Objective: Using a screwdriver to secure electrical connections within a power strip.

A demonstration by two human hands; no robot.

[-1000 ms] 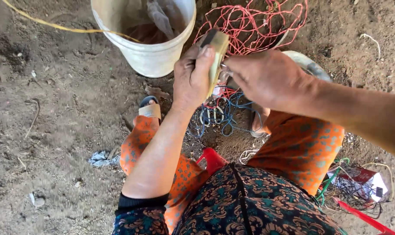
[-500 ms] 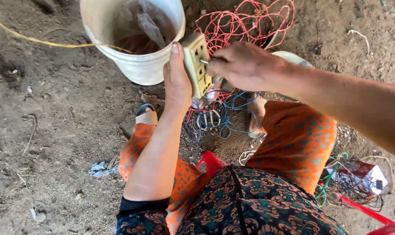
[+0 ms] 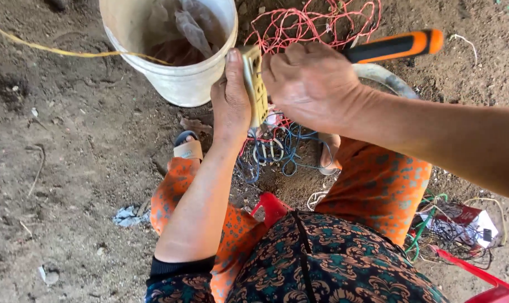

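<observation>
Nearest the camera: patterned dark top, orange patterned trousers, knees apart. A red plastic seat edge (image 3: 272, 206) shows between the thighs; another red edge (image 3: 479, 278) sits at lower right beside a heap of thin wires (image 3: 456, 230).

Left side of the ground is bare packed dirt (image 3: 58, 168), with open room there apart from a small grey scrap (image 3: 128, 216). Between the feet, a knot of blue and white wires (image 3: 277, 151) crowds the ground; a sandalled foot (image 3: 187, 148) stands just beside it.

Left hand (image 3: 231, 104) is wrapped around a beige socket block (image 3: 254, 84), thumb pressed along its near edge. The block is held edge-on, long axis running away from the body, its far end toward the bucket.

Right hand (image 3: 310, 84) is closed around a screwdriver (image 3: 394, 47); the orange and black handle sticks out to the right and slightly up. The tip is hidden behind the fingers at the block's face.

Beyond: a white bucket (image 3: 181, 84), close to the block's far end, with a yellow cord (image 3: 52, 49) running to its rim. A tangle of red wire (image 3: 316, 25) lies farthest.
</observation>
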